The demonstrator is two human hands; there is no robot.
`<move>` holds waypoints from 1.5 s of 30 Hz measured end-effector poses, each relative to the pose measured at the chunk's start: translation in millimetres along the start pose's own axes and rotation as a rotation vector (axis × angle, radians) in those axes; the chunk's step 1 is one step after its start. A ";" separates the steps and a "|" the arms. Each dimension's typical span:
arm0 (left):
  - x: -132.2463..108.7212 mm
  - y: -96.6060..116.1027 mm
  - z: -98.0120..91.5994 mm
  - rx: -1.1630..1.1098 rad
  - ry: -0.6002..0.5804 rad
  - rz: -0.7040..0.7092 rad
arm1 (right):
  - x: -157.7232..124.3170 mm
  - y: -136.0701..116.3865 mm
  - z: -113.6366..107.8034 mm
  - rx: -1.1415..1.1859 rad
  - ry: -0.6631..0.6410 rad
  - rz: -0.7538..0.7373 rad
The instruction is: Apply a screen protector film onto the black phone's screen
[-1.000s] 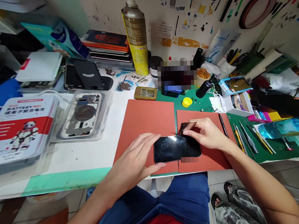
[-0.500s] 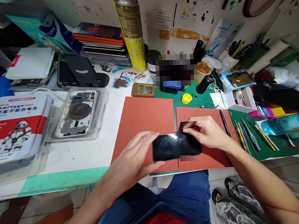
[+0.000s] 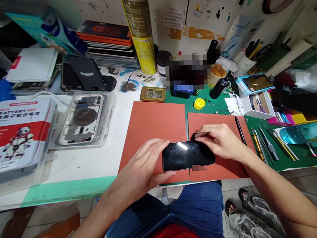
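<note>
A phone [image 3: 184, 156] lies screen up across the seam of two reddish-brown mats [image 3: 158, 122], its dark glass catching a bright reflection. My left hand [image 3: 146, 161] grips its left end, with fingers on the far edge and the thumb on the near edge. Between the thumb and fingers of my right hand [image 3: 221, 141] is a thin dark card [image 3: 200, 134], held at the phone's far long edge toward the right. Whether the card's edge sits inside the phone's seam I cannot tell.
Left of the mats are an opened phone housing [image 3: 83, 118] in a plastic case and a battery box [image 3: 21, 134]. A spray can [image 3: 142, 39] and a small tin [image 3: 152, 94] stand behind. Screwdrivers and tweezers [image 3: 266, 144] lie right, beside a blue bottle [image 3: 301, 132]. Another person's feet [image 3: 230, 207] show below.
The view has shifted slightly. Both hands keep their holds on the phone and the card, with hardly any visible movement.
</note>
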State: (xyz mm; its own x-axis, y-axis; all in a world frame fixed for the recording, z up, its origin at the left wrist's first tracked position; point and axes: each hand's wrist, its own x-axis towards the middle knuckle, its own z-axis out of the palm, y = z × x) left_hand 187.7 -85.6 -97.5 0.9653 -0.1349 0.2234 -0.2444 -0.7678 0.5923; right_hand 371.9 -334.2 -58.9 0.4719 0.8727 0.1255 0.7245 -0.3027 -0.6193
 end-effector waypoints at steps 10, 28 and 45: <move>0.5 0.7 -1.9 -0.011 -0.036 0.012 | -2.2 -0.7 1.7 -0.057 -0.009 -0.062; -4.2 -3.4 0.9 -0.012 0.029 0.032 | -1.4 9.6 10.8 0.036 0.062 -0.143; -2.9 -2.6 -0.4 0.054 0.039 0.060 | 11.2 -4.7 31.5 0.121 0.087 -0.080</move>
State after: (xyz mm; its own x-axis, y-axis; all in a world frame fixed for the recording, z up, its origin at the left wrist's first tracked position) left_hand 185.6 -83.1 -99.4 0.9446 -0.1577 0.2878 -0.2951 -0.7920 0.5344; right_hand 357.9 -310.9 -79.0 0.4610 0.8539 0.2415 0.6983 -0.1811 -0.6925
